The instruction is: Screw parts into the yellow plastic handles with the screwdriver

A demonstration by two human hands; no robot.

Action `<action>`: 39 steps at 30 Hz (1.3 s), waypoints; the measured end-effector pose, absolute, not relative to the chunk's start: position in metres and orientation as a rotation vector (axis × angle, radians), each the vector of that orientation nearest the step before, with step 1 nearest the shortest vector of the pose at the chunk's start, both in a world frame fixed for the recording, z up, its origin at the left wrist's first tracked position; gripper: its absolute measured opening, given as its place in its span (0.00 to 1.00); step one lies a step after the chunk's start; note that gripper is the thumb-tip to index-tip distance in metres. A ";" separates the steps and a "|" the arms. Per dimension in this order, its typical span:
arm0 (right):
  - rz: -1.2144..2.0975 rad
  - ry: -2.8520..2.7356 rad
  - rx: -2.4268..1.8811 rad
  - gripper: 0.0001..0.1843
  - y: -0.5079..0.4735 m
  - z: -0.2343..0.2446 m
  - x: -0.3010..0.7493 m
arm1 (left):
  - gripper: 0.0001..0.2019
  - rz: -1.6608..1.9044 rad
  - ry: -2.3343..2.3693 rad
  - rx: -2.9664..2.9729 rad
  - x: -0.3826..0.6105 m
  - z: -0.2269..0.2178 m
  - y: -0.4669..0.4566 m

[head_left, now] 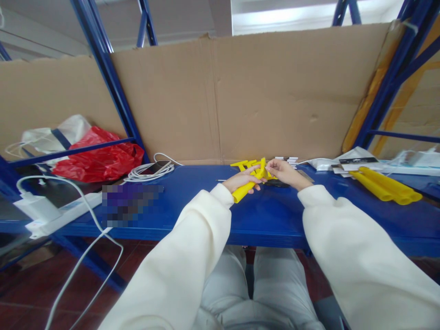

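Note:
My left hand (239, 180) is wrapped round a yellow tube (242, 192), tilted with its open lower end toward me. My right hand (284, 173) is beside the tube's upper end, fingers drawn together in a pinch; what is between them is too small to make out. Just behind my hands, several slim yellow pieces (243, 164) lie on the blue tabletop (199, 201). A dark flat object (277, 183) shows partly under my right hand, its kind hidden.
To the right lie several yellow tubes (385, 185) beside white packets (359, 158). On the left are a coiled white cable (147, 172), a phone (156, 167), a red plastic bag (101, 156) and a power strip (65, 215). A cardboard panel (275, 91) stands along the back.

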State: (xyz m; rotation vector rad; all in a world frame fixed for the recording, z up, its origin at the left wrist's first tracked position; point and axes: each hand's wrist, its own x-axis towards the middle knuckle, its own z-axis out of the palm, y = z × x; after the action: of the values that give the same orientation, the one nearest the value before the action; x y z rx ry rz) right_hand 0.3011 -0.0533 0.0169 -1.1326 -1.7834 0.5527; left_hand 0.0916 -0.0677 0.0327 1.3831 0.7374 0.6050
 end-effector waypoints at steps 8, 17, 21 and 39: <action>0.628 -1.763 -1.030 0.31 -0.046 0.012 0.308 | 0.48 0.568 0.712 1.397 0.090 0.032 -0.070; 0.515 -1.605 -1.082 0.28 -0.040 0.004 0.307 | 0.49 0.596 0.651 1.366 0.089 0.030 -0.066; 0.466 -1.593 -1.209 0.24 -0.039 0.002 0.309 | 0.46 0.616 0.626 1.369 0.088 0.029 -0.065; 0.457 -1.698 -1.293 0.22 -0.038 0.001 0.310 | 0.47 0.590 0.681 1.367 0.089 0.034 -0.072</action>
State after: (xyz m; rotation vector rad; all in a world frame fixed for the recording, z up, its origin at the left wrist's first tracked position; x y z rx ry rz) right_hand 0.3099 -0.0382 0.0013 -1.2931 -1.6980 0.4566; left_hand 0.0893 -0.0725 0.0344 1.3671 0.6813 0.5898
